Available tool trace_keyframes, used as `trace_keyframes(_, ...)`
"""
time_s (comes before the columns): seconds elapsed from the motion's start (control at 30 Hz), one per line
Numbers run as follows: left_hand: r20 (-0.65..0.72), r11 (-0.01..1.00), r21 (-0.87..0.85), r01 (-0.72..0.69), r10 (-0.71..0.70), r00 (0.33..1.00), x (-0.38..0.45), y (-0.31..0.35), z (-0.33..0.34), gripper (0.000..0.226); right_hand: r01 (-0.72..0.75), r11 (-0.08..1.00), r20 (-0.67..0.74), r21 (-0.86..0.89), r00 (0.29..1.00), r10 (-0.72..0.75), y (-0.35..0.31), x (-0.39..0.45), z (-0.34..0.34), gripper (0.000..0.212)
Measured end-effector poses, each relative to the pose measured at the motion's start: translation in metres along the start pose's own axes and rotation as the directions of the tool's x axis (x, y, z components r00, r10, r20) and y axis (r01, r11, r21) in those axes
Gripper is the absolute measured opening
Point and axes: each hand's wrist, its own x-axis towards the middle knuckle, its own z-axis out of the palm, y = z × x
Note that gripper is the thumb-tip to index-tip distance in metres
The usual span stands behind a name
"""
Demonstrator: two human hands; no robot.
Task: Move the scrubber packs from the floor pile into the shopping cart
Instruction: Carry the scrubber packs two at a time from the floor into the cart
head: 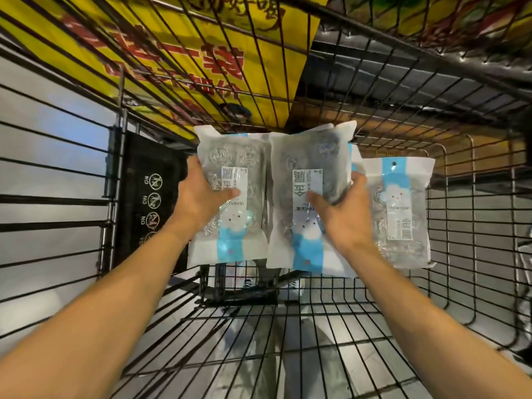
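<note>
From my seat I see 2 bare forearms entering from the lower corners, the left from 7 o'clock and the right from 5 o'clock, both stretched out over the wire floor of the shopping cart (316, 335) and converging toward the middle.

My left hand (198, 194) sits just left of centre, wrist straight, palm turned inward. It grips the left scrubber pack (233, 197) by its left edge, thumb laid across the front label and the fingers hidden behind the bag. My right hand (342, 208) mirrors it just right of centre: thumb pressed on the front of the right scrubber pack (309, 197), fingers wrapped round the bag's right edge.

The 2 held packs stand upright side by side, inner edges touching or slightly overlapping, lifted above the cart floor with their blue stripes running down to the bottom.

At 3 o'clock, a third scrubber pack (400, 214) stands upright inside the cart against the side grid, just beside my right hand; I cannot tell if they touch.

Further off at 9 o'clock is a black panel (144, 197) bearing round prohibition icons, and at 12 o'clock a yellow banner (178, 59) with red lettering shows through the wires.
</note>
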Motion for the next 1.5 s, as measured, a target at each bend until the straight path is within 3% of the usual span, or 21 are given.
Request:
trace_keyframes(0.07, -0.052, 0.990, 0.111, -0.090, 0.097, 0.994, -0.005, 0.003, 0.001, 0.103, 0.032, 0.997, -0.039, -0.065, 0.999, -0.034, -0.004, 0.000, -0.001, 0.089)
trace_keyframes(0.13, -0.066, 0.954, 0.236, -0.187, 0.207, 0.976, -0.009, 0.006, 0.000, 0.113, 0.068, 0.991, -0.080, -0.113, 0.994, -0.077, -0.007, 0.000, -0.003, 0.088)
trace_keyframes(0.23, -0.018, 0.858, 0.384, -0.340, 0.375, 0.927, -0.009, 0.017, -0.009, 0.105, 0.145, 0.976, -0.117, -0.160, 0.979, -0.164, -0.015, 0.001, -0.008, 0.080)
trace_keyframes(0.37, 0.111, 0.781, 0.414, -0.468, 0.467, 0.877, -0.015, 0.039, -0.028, 0.088, 0.223, 0.941, -0.075, -0.256, 0.965, -0.250, -0.033, 0.004, -0.020, 0.082)
trace_keyframes(0.57, 0.174, 0.727, 0.490, -0.481, 0.459, 0.871, -0.055, 0.076, -0.072, 0.087, 0.352, 0.903, -0.025, -0.248, 0.929, -0.369, -0.070, -0.016, -0.070, 0.073)
trace_keyframes(0.73, 0.191, 0.559, 0.655, -0.509, 0.530, 0.827, -0.113, 0.116, -0.130, 0.087, 0.440, 0.799, 0.070, -0.410, 0.889, -0.453, -0.120, -0.052, -0.140, 0.075)
trace_keyframes(0.9, 0.164, 0.452, 0.722, -0.523, 0.624, 0.764, -0.188, 0.192, -0.162, 0.084, 0.496, 0.710, 0.106, -0.500, 0.849, -0.518, -0.160, -0.100, -0.220, 0.100)
trace_keyframes(1.0, 0.117, 0.428, 0.703, -0.568, 0.718, 0.686, -0.226, 0.244, -0.169, 0.084, 0.506, 0.663, 0.090, -0.552, 0.826, -0.556, -0.174, -0.119, -0.267, 0.096)
trace_keyframes(1.07, 0.111, 0.397, 0.702, -0.592, 0.760, 0.641, -0.248, 0.272, -0.171, 0.085, 0.497, 0.639, 0.067, -0.587, 0.816, -0.574, -0.180, -0.132, -0.296, 0.105)
trace_keyframes(1.13, 0.105, 0.370, 0.707, -0.603, 0.788, 0.607, -0.263, 0.298, -0.173, 0.086, 0.483, 0.648, 0.019, -0.589, 0.809, -0.587, -0.185, -0.144, -0.322, 0.116)
trace_keyframes(1.2, 0.100, 0.338, 0.701, -0.628, 0.825, 0.556, -0.279, 0.323, -0.175, 0.085, 0.467, 0.673, -0.027, -0.575, 0.810, -0.585, -0.191, -0.156, -0.347, 0.114)
trace_keyframes(1.3, 0.120, 0.226, 0.707, -0.670, 0.895, 0.429, -0.304, 0.354, -0.182, 0.080, 0.412, 0.707, -0.103, -0.574, 0.821, -0.562, -0.194, -0.176, -0.381, 0.114)
trace_keyframes(1.5, 0.221, 0.020, 0.703, -0.711, 0.944, 0.244, -0.342, 0.401, -0.182, 0.082, 0.281, 0.759, -0.287, -0.587, 0.804, -0.520, -0.183, -0.230, -0.429, 0.107)
